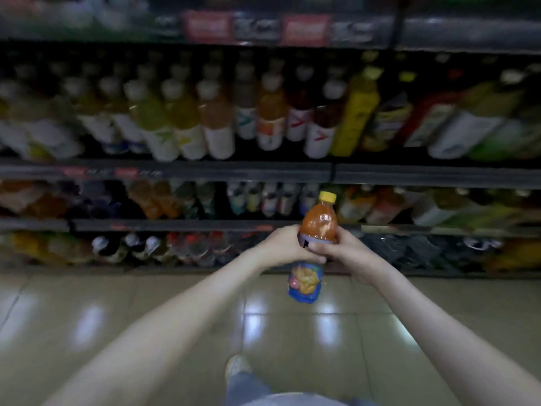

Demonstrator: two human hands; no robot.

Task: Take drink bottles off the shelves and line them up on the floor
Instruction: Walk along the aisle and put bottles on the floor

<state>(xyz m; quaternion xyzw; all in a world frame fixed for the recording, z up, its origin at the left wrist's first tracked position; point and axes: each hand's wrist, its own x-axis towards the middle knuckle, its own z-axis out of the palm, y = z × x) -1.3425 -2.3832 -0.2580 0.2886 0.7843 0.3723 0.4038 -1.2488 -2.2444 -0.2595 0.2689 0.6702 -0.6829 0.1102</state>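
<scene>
An orange juice bottle [317,224] with a yellow cap and a blue fruit label is held upright in the air in front of the shelves. My left hand [282,244] wraps its middle from the left. My right hand [348,253] grips the same bottle from the right. The bottle's lower end hangs above the tiled floor [175,317]. Several rows of drink bottles [187,121] stand on the dark shelves [175,171] ahead, blurred.
Lower shelves hold more blurred bottles [152,200] and dark-capped bottles [140,247] near floor level. My shoe [237,367] and jeans leg show at the bottom middle. Glossy beige tiles stretch between me and the shelf base.
</scene>
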